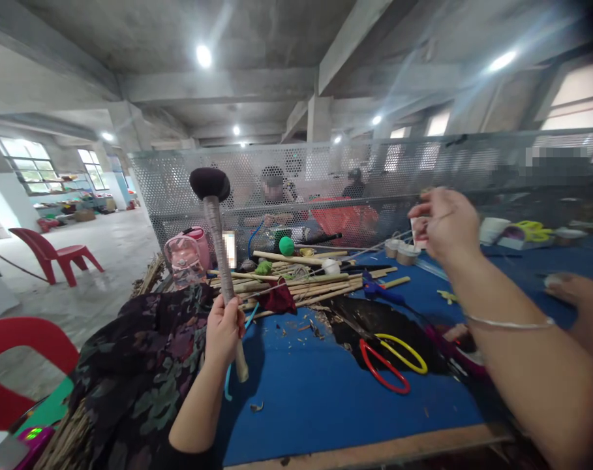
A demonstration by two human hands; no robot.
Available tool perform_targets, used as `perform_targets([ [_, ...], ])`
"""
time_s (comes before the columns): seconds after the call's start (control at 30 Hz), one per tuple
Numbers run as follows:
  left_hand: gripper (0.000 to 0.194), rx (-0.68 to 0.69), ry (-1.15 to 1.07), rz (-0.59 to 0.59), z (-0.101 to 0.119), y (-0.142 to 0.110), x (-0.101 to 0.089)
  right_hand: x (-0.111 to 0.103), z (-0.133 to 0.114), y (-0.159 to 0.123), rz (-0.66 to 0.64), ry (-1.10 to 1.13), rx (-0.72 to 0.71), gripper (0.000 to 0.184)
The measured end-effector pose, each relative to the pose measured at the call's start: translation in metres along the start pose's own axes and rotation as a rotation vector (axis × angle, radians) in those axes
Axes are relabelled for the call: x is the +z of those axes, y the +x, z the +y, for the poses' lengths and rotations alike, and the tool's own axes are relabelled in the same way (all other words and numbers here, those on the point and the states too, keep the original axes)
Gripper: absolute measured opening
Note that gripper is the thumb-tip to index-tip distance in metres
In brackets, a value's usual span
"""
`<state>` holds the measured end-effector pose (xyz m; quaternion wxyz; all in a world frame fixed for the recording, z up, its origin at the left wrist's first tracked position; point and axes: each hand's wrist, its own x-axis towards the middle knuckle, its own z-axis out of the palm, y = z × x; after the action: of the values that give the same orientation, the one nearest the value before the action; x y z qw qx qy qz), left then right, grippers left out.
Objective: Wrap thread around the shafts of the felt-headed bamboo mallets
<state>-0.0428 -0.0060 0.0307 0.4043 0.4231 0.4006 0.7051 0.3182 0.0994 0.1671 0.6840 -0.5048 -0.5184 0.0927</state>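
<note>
The left hand (224, 326) is clenched round a grey-wrapped, black-headed stick (220, 243) tilted above the blue bench (306, 405), a thin cord (267, 289) running toward the raised, half-curled right hand (445, 225), whose hold I cannot tell.

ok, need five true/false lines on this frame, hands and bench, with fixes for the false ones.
1. The left hand grips a wrapped stick with a black head. True.
2. The right hand lies flat on the table. False: it is raised above the blue table.
3. Scissors with one red and one yellow handle lie on the table. True.
4. The black head points down. False: it is at the stick's upper end.
5. A bangle circles the right forearm. True.
</note>
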Motion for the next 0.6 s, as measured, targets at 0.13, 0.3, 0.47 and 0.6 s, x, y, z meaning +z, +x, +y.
perform_targets([
  [0.13,0.027,0.001,0.080,-0.081,0.002,-0.004,0.002,-0.008,-0.009,-0.049,-1.146,-0.343,0.124,0.034],
  [0.3,0.032,0.005,-0.032,-0.095,0.009,-0.011,0.008,0.031,0.008,-0.070,-1.367,-0.397,-0.037,0.032],
  [0.47,0.026,-0.149,-0.152,-0.154,0.012,-0.018,0.010,0.139,0.039,-0.069,-1.205,-0.303,0.007,0.022],
  [0.6,0.031,-0.282,-0.190,-0.105,0.013,-0.022,0.011,0.232,0.056,-0.082,-0.977,-0.494,-0.127,0.035],
])
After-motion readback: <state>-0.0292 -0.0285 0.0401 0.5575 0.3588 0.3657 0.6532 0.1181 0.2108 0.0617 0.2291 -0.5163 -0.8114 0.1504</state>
